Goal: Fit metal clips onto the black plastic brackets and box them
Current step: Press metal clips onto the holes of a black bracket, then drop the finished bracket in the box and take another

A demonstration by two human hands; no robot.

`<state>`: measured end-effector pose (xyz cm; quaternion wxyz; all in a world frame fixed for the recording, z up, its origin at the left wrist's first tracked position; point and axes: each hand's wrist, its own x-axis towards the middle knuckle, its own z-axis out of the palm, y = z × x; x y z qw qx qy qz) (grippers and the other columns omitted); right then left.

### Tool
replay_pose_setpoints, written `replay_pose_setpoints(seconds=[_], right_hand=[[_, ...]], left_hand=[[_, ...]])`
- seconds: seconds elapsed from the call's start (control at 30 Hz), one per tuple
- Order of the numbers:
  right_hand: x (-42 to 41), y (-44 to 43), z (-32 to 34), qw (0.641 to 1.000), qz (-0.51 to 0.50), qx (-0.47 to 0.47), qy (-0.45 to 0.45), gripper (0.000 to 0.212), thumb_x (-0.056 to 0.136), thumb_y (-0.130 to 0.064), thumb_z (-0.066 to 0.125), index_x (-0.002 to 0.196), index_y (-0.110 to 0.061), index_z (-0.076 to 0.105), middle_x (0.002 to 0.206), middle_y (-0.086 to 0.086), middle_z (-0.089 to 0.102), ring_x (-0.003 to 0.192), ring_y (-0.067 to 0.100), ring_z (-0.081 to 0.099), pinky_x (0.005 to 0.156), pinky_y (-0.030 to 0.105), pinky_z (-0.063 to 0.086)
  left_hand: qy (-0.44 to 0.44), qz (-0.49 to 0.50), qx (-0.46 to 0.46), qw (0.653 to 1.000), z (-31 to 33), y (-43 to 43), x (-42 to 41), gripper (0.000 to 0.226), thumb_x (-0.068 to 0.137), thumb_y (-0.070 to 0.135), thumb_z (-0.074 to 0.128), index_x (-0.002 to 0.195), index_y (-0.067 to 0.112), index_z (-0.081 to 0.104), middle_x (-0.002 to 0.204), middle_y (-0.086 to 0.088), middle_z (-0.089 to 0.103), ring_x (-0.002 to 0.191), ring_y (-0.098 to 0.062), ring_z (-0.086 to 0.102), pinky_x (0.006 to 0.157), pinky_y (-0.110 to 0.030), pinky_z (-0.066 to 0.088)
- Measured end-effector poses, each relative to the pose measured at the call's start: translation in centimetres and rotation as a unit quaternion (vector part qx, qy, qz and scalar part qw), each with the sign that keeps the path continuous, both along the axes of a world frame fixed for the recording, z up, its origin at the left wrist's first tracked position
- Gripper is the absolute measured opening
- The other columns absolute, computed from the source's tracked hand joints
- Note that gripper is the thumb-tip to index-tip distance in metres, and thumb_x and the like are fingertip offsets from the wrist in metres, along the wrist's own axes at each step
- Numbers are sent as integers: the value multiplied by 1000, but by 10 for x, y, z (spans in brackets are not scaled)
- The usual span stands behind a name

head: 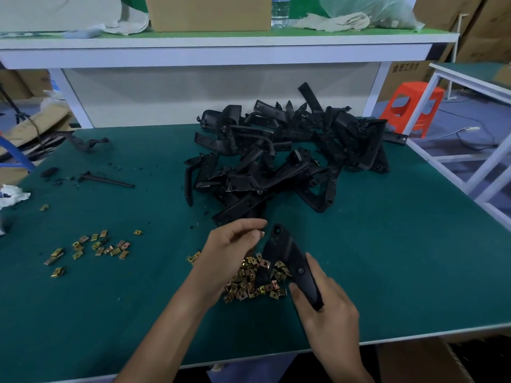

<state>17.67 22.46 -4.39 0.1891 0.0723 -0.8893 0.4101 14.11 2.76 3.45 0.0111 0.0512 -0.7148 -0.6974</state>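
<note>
My right hand grips the lower end of a black plastic bracket, which points up and to the left over the table. My left hand pinches a small metal clip in its fingertips, just left of the bracket's upper tip. Under both hands lies a pile of brass-coloured metal clips. A large heap of black brackets sits behind them on the green table.
Several loose clips lie scattered to the left. Black scraps and a thin black rod lie at far left. A cardboard box stands below the table's front edge at the right. A shelf with a box and bottle runs overhead.
</note>
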Motion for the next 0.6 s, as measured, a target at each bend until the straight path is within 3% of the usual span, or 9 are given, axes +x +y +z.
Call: replay_pose_setpoints(seconds=[0.1,0.37,0.6], right_hand=[[-1,0,0,1000,-1,3,-2,67,81,-28,84,143,-34,57,79,-9,60,73,13,60,65,29,46],[-2,-2,3,999,5,32,0,72,75,-20,89,141,-24,60,74,-10,56,68,16,57,63,29,43],[-3,-1,3,1000,12,21,-5,72,75,-18,90,141,-23,60,74,-9,56,67,16,59,58,34,55]], left_hand=[[1,-3,-6,1000,1,1,-1,23,97,17,65,106,35,76,102,3,75,95,-6,68,85,-22,52],[11,-31,-81,996,7,-6,-5,26,92,17,72,112,34,69,92,0,74,89,-14,70,85,-28,57],[13,-104,-161,981,17,-5,-17,37,89,23,76,121,39,63,83,2,72,77,-4,67,75,-19,49]])
